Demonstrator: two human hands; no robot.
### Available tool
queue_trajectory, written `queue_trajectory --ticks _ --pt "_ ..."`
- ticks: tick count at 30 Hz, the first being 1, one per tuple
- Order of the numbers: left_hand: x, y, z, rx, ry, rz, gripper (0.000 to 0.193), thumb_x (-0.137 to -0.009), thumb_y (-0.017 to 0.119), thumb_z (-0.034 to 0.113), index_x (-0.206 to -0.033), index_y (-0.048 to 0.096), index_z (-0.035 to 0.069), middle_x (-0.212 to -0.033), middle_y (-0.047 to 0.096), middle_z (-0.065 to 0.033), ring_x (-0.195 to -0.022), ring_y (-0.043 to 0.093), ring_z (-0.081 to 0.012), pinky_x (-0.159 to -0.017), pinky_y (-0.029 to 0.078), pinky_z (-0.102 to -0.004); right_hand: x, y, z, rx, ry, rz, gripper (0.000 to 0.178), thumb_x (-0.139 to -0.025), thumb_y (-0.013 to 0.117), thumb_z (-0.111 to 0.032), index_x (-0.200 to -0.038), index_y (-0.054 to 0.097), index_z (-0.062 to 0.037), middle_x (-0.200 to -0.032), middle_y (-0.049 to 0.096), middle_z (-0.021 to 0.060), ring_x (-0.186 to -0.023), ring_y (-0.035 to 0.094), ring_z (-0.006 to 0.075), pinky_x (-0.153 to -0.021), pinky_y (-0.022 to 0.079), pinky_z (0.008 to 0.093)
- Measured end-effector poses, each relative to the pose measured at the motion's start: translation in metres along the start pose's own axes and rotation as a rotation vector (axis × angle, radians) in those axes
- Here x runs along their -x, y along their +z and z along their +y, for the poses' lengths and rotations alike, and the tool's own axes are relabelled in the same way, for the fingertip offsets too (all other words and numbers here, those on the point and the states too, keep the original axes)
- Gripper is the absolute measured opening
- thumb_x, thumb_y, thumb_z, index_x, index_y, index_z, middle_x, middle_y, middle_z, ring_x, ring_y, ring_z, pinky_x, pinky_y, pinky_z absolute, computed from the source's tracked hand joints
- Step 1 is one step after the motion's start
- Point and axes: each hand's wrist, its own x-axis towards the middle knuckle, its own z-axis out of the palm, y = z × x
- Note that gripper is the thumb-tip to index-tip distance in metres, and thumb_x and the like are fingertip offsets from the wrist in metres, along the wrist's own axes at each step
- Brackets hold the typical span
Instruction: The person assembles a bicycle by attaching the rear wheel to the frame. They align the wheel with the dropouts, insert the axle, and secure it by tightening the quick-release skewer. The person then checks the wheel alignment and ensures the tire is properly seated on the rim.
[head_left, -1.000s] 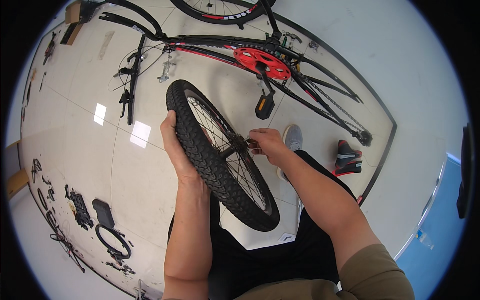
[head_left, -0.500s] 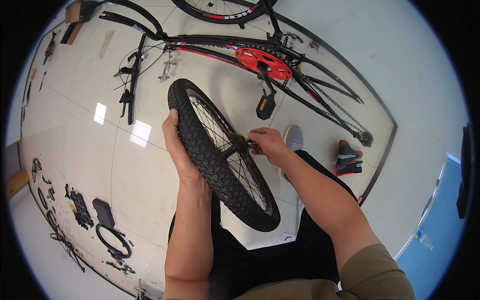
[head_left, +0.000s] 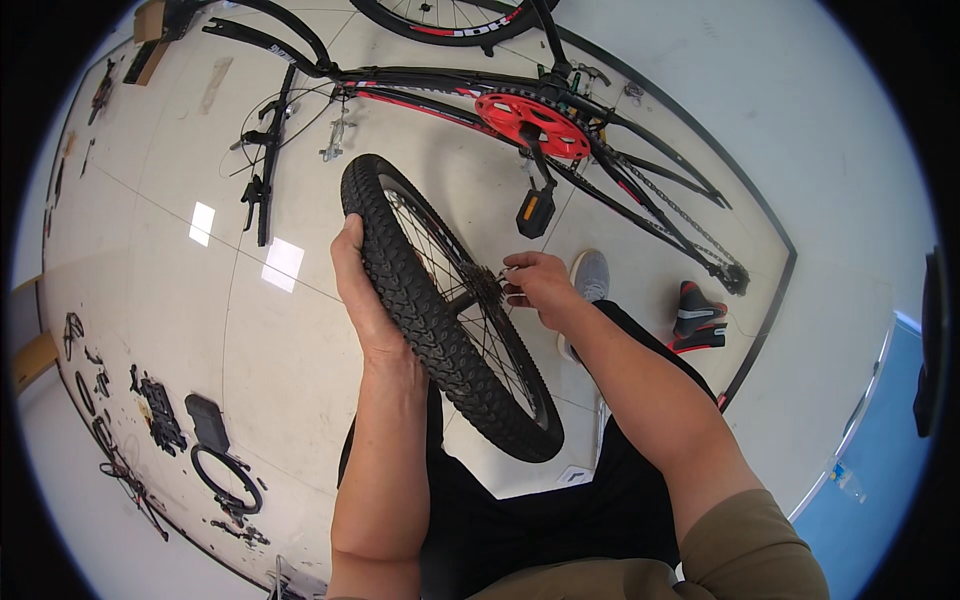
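A bicycle wheel (head_left: 418, 312) with a knobby black tyre stands tilted in front of me, above my legs. My left hand (head_left: 366, 305) is closed around the left side of its tyre, thumb on the tread. On the wheel's right side sits a dark sprocket cassette (head_left: 485, 284). There my right hand (head_left: 543, 288) is pinched at the end of the hub. Whatever small part lies between those fingertips is hidden. Just beyond the wheel lies a black and red bicycle frame (head_left: 430, 108) with a red chainring (head_left: 505, 112) and a black pedal (head_left: 535, 212).
Handlebars (head_left: 268, 165) with cables lie on the floor to the left. Another wheel (head_left: 440, 38) is at the far edge. Several loose parts and a black ring (head_left: 215, 490) lie lower left. A black and red saddle-like piece (head_left: 695, 308) rests right of my shoe (head_left: 590, 275).
The view has shifted very slightly. My right fingertips have moved a little at the hub, while my left hand keeps its hold on the tyre.
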Motion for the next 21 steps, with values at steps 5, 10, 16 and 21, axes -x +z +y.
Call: queue_trajectory --ticks 5,10,16,21 --pt "0.0013 0.0002 -0.0002 0.006 0.002 -0.001 0.048 -0.092 0.056 0.058 -0.077 0.055 0.012 -0.053 0.054 -0.0074 -0.047 0.052 -0.0193 -0.053 0.048 -0.0321 0.0034 0.0035 -0.0046 0.071 0.044 0.066 0.026 -0.094 0.066 -0.011 -0.118 0.065 -0.0014 -0.101 0.066 0.0069 -0.08 0.065 0.0167 -0.071 0.057 0.0334" --pt "0.0001 -0.0019 -0.0021 -0.001 0.018 -0.022 0.048 -0.092 0.056 0.058 -0.079 0.056 0.012 -0.054 0.055 -0.0074 -0.048 0.053 -0.0192 -0.053 0.048 -0.0321 0.0027 0.0044 -0.0021 0.021 0.014 0.106 0.026 -0.094 0.066 -0.012 -0.117 0.066 -0.0004 -0.1 0.067 0.0074 -0.079 0.065 0.017 -0.07 0.057 0.034" --pt "0.0013 -0.0004 -0.0019 -0.005 0.014 -0.007 0.048 -0.091 0.057 0.059 -0.08 0.056 0.012 -0.054 0.055 -0.0073 -0.048 0.053 -0.0192 -0.054 0.049 -0.0321 -0.0021 -0.0009 0.004 0.032 -0.02 0.041 0.028 -0.094 0.066 -0.012 -0.119 0.064 0.0011 -0.1 0.066 0.0083 -0.082 0.065 0.0176 -0.071 0.057 0.0348" --pt "0.0016 -0.0004 -0.0025 -0.005 0.009 -0.004 0.048 -0.091 0.057 0.059 -0.08 0.056 0.012 -0.054 0.055 -0.0073 -0.048 0.053 -0.0191 -0.054 0.048 -0.0323 0.0009 0.0027 0.0003 -0.024 0.017 0.143 0.028 -0.094 0.065 -0.015 -0.115 0.066 0.0024 -0.093 0.066 0.009 -0.074 0.065 0.0182 -0.064 0.056 0.0339"
